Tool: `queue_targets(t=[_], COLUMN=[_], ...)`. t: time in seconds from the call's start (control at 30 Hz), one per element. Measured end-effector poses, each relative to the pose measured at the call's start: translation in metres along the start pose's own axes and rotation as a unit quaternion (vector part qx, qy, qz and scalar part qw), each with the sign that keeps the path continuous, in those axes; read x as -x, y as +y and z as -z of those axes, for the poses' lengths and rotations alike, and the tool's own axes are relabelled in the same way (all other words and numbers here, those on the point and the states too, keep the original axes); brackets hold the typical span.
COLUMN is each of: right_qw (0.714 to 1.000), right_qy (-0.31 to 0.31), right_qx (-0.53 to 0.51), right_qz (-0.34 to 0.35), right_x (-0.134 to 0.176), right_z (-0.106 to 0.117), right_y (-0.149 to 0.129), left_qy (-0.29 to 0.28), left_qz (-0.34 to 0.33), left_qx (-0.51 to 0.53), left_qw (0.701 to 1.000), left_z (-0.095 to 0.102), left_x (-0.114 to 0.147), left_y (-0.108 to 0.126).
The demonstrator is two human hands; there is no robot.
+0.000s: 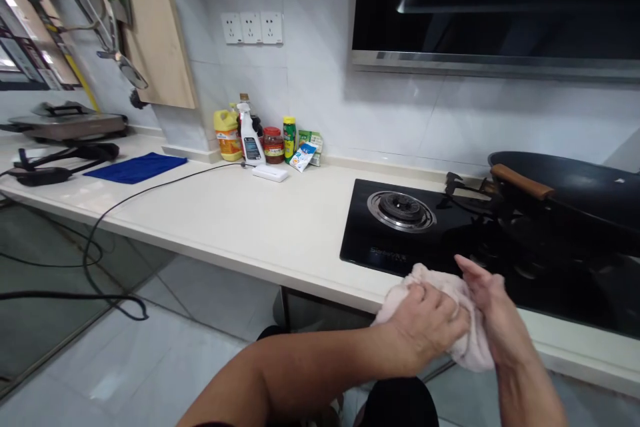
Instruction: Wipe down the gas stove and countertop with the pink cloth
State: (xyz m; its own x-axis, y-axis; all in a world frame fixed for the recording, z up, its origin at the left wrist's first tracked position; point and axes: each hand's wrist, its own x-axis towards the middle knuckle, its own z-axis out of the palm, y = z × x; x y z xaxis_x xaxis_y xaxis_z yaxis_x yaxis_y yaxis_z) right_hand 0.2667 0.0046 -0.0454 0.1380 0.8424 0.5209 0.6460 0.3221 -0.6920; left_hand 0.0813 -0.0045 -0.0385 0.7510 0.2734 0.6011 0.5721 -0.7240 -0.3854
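Countertop (220, 220) bears a black hob (363, 233) by tiled wall (320, 93), left fingers (443, 312) clutching pink cloth (440, 280), right fingers (471, 269) extended.

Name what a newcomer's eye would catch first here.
Most likely the pale pink cloth at the counter's front edge, bunched under the left hand, with the right hand open at its side. Next, the big dark wok with a wooden handle, at the right on the black hob. Then the flat blue cloth, bright on the counter at the left.
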Motion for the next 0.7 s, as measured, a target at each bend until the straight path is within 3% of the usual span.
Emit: queue_targets(t=[0.1,0.2,0.3,0.4,0.5,0.6,0.7], right_qw=[0.996,0.974,0.981,0.989,0.981,0.975,0.964], right_qy=[0.024,0.053,0.052,0.025,0.066,0.066,0.033], right_qx=[0.086,0.208,0.166,0.116,0.153,0.167,0.145], right_qz=[0.001,0.073,0.083,0.088,0.104,0.132,0.221], right_x=[0.006,0.018,0.034,0.048,0.056,0.061,0.065], right_z=[0.031,0.053,0.044,-0.001,-0.061,-0.119,-0.171], right_y=[0.003,-0.019,-0.048,-0.064,-0.074,-0.097,-0.136], left_qy=[0.045,0.055,0.035,-0.007,-0.02,0.013,0.042], left_qz=[-0.004,-0.011,-0.008,0.004,0.029,0.062,0.087], left_qx=[0.007,0.028,0.057,0.064,0.054,0.056,0.045], left_qw=[0.999,0.998,0.998,0.998,0.998,0.996,0.994], left_z=[-0.014,-0.019,-0.013,-0.003,0.003,0.01,0.025], left_x=[-0.006,-0.002,0.004,0.015,0.043,0.089,0.147], left_y=[0.009,0.007,-0.001,-0.013,-0.033,-0.066,-0.111])
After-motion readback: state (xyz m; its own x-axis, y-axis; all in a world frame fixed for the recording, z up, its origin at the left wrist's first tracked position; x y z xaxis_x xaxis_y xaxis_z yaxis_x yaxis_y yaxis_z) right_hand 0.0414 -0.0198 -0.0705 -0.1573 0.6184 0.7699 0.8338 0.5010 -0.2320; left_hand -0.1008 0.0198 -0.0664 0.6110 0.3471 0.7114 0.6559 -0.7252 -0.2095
